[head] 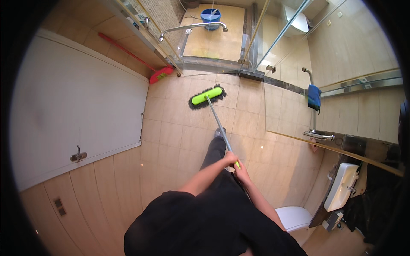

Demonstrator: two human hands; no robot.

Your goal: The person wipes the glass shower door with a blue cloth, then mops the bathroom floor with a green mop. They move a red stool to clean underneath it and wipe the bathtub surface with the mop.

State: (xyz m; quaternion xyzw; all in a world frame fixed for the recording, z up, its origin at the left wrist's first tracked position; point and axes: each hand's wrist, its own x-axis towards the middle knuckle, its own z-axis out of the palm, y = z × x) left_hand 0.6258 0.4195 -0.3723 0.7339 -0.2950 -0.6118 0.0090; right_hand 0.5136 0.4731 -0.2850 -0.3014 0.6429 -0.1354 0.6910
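A long-handled floor brush (pixel 207 96) with a lime-green block and dark bristles rests on the beige tiled floor (pixel 195 131) in front of me. Its grey metal pole (pixel 219 123) runs back towards my body. My left hand (pixel 230 157) is wrapped around the pole near its upper end. Just behind it, my right hand (pixel 241 172) grips the green end of the handle. The fingers of both hands are partly hidden. One of my feet (pixel 219 132), in a grey shoe or slipper, stands beside the pole.
A red broom (pixel 161 74) leans in the corner beside a white door (pixel 80 105). Beyond a dark raised sill (pixel 211 64) stands a blue bucket (pixel 210 19). Glass panels with a metal handle (pixel 193 26) border that area. To my right are a washbasin (pixel 341 187) and a toilet (pixel 293 217).
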